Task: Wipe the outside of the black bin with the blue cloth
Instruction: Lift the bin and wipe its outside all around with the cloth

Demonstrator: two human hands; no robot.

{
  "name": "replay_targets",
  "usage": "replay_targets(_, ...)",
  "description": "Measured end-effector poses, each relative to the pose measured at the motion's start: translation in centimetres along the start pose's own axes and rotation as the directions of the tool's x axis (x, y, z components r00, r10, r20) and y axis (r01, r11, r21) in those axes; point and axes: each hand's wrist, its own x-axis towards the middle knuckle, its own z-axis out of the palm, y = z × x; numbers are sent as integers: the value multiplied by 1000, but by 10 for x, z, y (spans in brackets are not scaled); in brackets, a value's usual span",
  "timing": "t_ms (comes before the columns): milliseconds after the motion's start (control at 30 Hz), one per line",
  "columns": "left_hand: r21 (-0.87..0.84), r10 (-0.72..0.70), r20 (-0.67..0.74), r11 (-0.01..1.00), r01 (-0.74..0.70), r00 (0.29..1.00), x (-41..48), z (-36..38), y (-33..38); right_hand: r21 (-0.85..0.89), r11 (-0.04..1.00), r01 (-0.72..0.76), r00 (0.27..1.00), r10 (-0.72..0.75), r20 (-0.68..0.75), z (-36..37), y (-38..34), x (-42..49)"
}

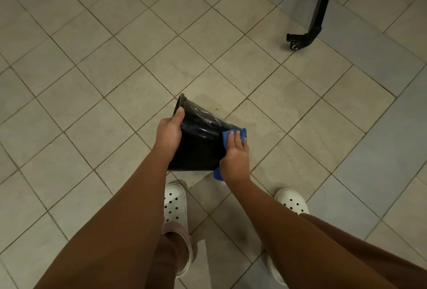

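Honestly, mid-frame the left hand (169,131) grips the black bin (201,150), the right hand (234,153) presses the blue cloth (226,136) flat; slick-looking plastic might slip.

No readable text; bin's (203,136) pale marks perhaps glare.

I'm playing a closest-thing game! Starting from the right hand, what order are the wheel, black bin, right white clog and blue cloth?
1. blue cloth, pressed under the right hand.
2. black bin, right behind the cloth.
3. right white clog, on the floor, lower right.
4. wheel, far off at the top right.
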Motion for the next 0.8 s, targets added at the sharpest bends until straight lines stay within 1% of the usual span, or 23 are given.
replay_targets(133,8,12,5,1000,-12,1000,7,-4,7,-65,991,120,993,-121,-1,8,0,-12)
replay_targets(233,7,-15,-39,1000,15,999,7,-6,7,-112,967,228,973,-225,43,10,13,-11)
replay_targets(267,9,-29,-55,1000,30,998,6,-5,7,-108,968,225,974,-220,52,9,18,-8)
replay_targets(333,12,-47,-72,999,48,996,6,-1,10,-86,984,154,987,-151,46,5,23,-5)
replay_targets(400,12,-38,-75,999,39,996,6,4,13,-73,993,92,995,-90,30,4,24,-7)
replay_targets(433,30,-23,-68,999,26,997,7,6,13,-76,993,93,996,-91,27,5,22,-10)
replay_targets(500,80,19,-55,997,-15,998,9,7,12,-97,982,164,987,-163,13,11,19,-15)
replay_targets(600,128,44,-62,991,-36,997,9,8,11,-118,932,342,937,-348,-31,17,15,-15)
replay_targets(667,130,50,-70,991,-40,996,9,9,11,-123,913,389,916,-397,-51,19,12,-7)
replay_targets(700,124,50,-67,991,-41,997,8,9,11,-101,921,377,922,-383,-53,18,11,-4)
replay_targets(800,123,68,-53,991,-61,996,9,10,11,-56,968,245,966,-248,-76,16,12,0)
